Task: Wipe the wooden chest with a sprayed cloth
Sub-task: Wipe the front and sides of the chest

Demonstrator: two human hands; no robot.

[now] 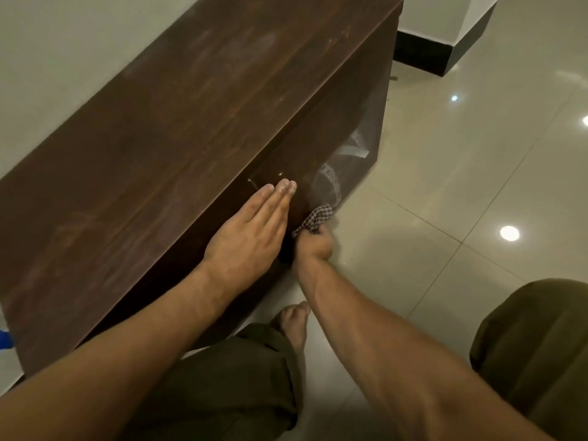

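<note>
- Chest [197,122]: dark brown wood, long, stands on the tiled floor [461,173] with its back against a pale wall [63,52]; top shows faint dusty smears.
- Left hand [251,230]: flat, palm down, fingers straight and pressed together, resting over the top front edge of the chest; fingertips [284,185] reach past the edge onto the front face.
- Left forearm runs straight from lower left up to the hand, wrist level, no bend.
- Right hand [313,245]: closed in a fist round a bunched cloth, low down against the chest's front face, just beside and below the left hand.
- Cloth [316,219]: small-checked, dark and light, sticks up out of the fist and touches the front panel.
- Right forearm comes in from lower right, angled down toward the floor, wrist bent slightly inward.
- Front panel right of the cloth carries whitish wet-looking streaks [331,179] in curved arcs.
- Person crouches: olive trousers [229,377], one bare foot [294,323] on the floor beside the chest base, right knee at the frame's right edge.
- Something blue [4,340] at far left edge, too cropped to identify.
</note>
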